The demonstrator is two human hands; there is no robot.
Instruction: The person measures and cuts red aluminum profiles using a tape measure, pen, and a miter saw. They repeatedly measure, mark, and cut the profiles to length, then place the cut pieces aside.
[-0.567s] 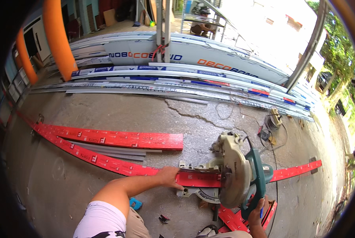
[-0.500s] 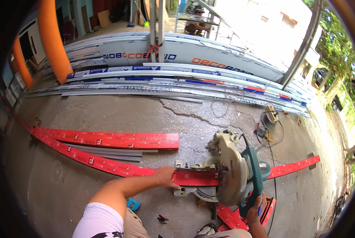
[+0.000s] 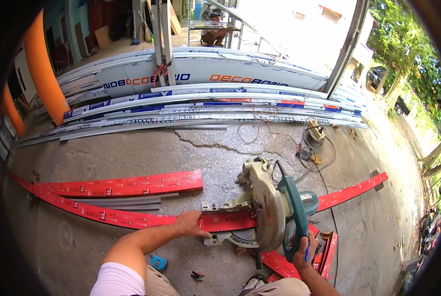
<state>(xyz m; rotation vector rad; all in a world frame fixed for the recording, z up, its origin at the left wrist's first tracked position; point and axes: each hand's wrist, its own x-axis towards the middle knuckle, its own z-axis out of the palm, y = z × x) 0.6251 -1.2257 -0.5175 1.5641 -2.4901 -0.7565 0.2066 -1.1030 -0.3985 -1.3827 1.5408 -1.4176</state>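
Note:
A green and cream mitre saw stands on the concrete before me. Across its base runs a long bar wrapped in red film. My left hand is closed on this bar, left of the blade, near the fence, with the thumb at the front edge. My right hand is wrapped round the green saw handle, and a blue pen shows between its fingers. The blade guard is down close over the bar and hides the blade's contact with it.
Shorter red-wrapped bars lie at the left, and red offcuts beside the saw. A blue tape measure is near my knee. A cord runs to a cable reel. Stacked metal profiles cross the back, where a person crouches.
My view has turned slightly right, so the whole scene sits further left. Both hands keep their holds on the bar and the saw handle.

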